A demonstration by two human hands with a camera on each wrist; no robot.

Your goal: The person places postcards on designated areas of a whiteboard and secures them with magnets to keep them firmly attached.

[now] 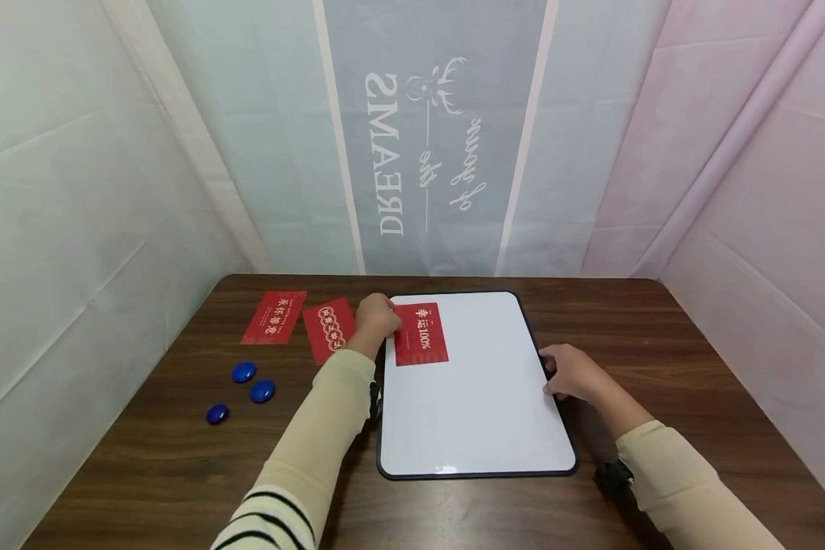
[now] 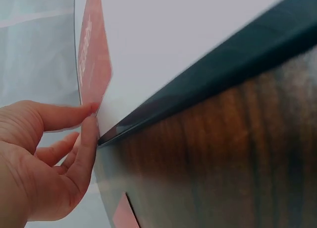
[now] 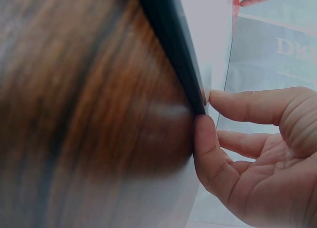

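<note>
A white board (image 1: 481,412) with a dark frame lies on the table. On its upper left part is a red card (image 1: 418,336) with white lettering, which overhangs the frame slightly at the left. My left hand (image 1: 376,315) pinches that card by its left edge, thumb and fingertip meeting at the corner in the left wrist view. At the board's right side my right hand (image 1: 569,370) grips the frame (image 3: 181,54), thumb on the upper face and index finger against the outer edge. The other fingers of both hands are bent.
Left of the board, two more red cards (image 1: 275,317) (image 1: 326,328) lie on the brown wooden table (image 1: 144,473). Several blue round magnets (image 1: 244,372) sit nearer me. Fabric walls (image 1: 433,252) stand behind the table and at both sides.
</note>
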